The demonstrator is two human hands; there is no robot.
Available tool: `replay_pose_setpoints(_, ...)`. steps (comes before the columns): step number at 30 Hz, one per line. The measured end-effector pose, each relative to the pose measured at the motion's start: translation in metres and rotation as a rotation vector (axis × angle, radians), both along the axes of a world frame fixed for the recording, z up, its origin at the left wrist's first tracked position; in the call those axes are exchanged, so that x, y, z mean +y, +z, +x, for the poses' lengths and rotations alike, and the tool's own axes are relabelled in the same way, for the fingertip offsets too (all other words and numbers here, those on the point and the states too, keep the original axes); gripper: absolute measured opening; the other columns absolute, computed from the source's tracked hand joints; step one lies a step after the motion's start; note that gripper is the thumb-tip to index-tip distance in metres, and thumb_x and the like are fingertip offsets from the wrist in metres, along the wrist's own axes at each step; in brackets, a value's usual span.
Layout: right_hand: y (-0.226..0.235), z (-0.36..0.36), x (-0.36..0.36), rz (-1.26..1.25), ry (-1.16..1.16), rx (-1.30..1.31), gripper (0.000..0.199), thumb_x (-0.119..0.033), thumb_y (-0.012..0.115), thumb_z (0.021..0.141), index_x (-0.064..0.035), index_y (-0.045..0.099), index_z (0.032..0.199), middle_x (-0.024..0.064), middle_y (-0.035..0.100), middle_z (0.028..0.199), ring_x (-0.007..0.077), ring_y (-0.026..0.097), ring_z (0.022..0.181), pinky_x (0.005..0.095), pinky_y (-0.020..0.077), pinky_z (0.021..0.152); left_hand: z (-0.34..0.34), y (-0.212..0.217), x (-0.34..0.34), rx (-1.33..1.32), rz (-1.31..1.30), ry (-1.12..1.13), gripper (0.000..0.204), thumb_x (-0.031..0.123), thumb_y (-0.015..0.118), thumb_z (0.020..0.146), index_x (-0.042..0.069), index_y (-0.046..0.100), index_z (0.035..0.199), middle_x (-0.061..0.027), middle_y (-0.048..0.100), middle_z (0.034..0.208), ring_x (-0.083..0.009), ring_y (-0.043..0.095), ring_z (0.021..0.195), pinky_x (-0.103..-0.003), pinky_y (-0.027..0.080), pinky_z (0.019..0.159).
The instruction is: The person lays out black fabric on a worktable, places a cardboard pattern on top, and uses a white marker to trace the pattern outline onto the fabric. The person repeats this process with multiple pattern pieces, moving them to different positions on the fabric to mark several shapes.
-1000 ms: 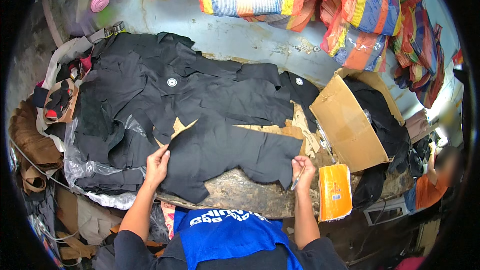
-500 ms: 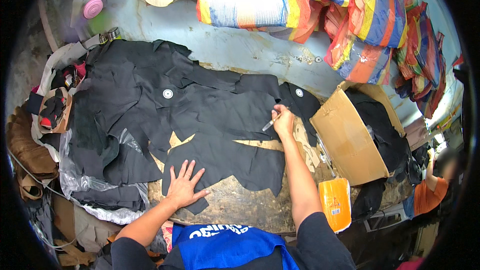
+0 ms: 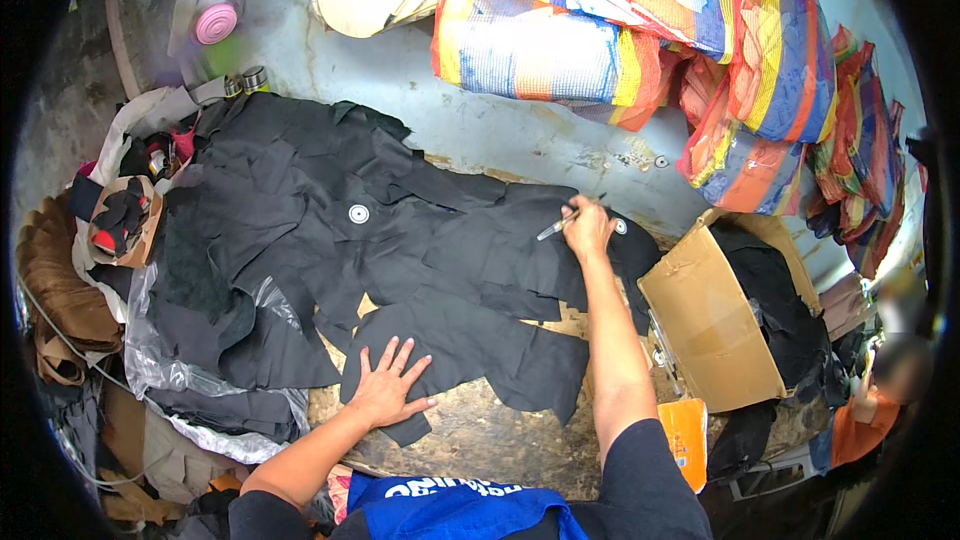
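My left hand lies flat with spread fingers on a loose piece of black sheet material, perhaps leather, near the table's front edge. Farther off and to the right, my right hand is closed around a slim pen-like tool with a clear barrel. It is above the far part of the black sheets, which overlap in a wide, wrinkled layer. One white disc with dark rings rests on them; another white disc is just beside my right hand, partly hidden.
Bare wood of the worn table shows in front. At right stands an open cardboard box holding black material, with an orange packet nearer me. Striped mesh bags hang behind. A person in orange is at far right.
My right hand has moved away from me with the pen-like tool, toward the far edge of the sheets. Black material near that arm has shifted. My left hand stays flat; the whole view has shifted.
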State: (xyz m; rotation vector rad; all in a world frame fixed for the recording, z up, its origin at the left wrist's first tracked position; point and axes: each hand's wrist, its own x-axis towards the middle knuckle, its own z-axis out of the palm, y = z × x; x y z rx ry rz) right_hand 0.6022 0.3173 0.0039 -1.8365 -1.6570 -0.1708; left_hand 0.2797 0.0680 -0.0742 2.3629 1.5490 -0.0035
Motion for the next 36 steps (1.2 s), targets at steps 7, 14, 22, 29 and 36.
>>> replay_pose_setpoints(7, 0.123, -0.013, -0.032, 0.62, 0.311, -0.505, 0.014, -0.009, 0.067, 0.076, -0.0097, 0.06, 0.087, 0.0083, 0.057, 0.065, 0.0255, 0.059, 0.067, 0.0505, 0.0406, 0.085, 0.043, 0.025, 0.011, -0.491, 0.068, 0.118, 0.076, 0.047, 0.071, 0.074, 0.005, 0.046, 0.131, -0.0275, 0.038, 0.137, -0.0422, 0.036, 0.127, -0.05, 0.027, 0.106)
replay_pose_setpoints(14, 0.192, -0.038, -0.121, 0.445, 0.709, 0.354, 0.012, -0.006, 0.066, 0.082, -0.0011, 0.064, 0.093, 0.0013, 0.057, 0.065, 0.0066, 0.05, 0.057, 0.0219, 0.0383, 0.052, 0.13, 0.038, 0.06, -1.708, -1.208, -0.072, 0.104, 0.055, 0.067, 0.075, 0.011, 0.007, 0.148, -0.0189, 0.033, 0.144, -0.0325, 0.037, 0.131, -0.05, 0.031, 0.105)
replay_pose_setpoints(22, 0.206, 0.008, -0.184, 0.338, 0.627, 0.442, 0.013, -0.008, 0.065, 0.085, 0.0026, 0.064, 0.092, -0.0054, 0.053, 0.069, 0.0021, 0.039, 0.06, 0.019, 0.0313, 0.052, 0.086, 0.114, 0.079, -2.476, -0.693, -0.203, 0.09, 0.065, 0.066, 0.068, 0.012, 0.037, 0.136, -0.01, 0.047, 0.136, -0.032, 0.047, 0.122, -0.061, 0.041, 0.095)
replay_pose_setpoints(29, 0.197, 0.016, -0.206, 0.246, 0.619, 0.513, 0.014, -0.011, 0.064, 0.087, 0.0025, 0.065, 0.09, -0.0094, 0.045, 0.057, -0.0014, 0.032, 0.05, 0.0193, 0.023, 0.044, 0.033, 0.153, 0.047, -2.359, -0.54, -0.345, 0.035, 0.026, 0.042, 0.099, 0.006, 0.048, 0.127, -0.0124, 0.056, 0.125, -0.0321, 0.055, 0.113, -0.059, 0.046, 0.092)
replay_pose_setpoints(36, 0.214, 0.012, -0.228, 0.179, 0.65, 0.379, 0.017, -0.011, 0.062, 0.088, 0.0054, 0.065, 0.088, -0.0057, 0.051, 0.058, -0.0001, 0.035, 0.052, 0.0205, 0.0265, 0.044, 0.012, 0.159, 0.019, -2.048, -0.246, -0.604, 0.064, 0.037, 0.058, 0.089, 0.006, 0.033, 0.14, -0.014, 0.044, 0.138, -0.0357, 0.042, 0.127, -0.062, 0.03, 0.103)
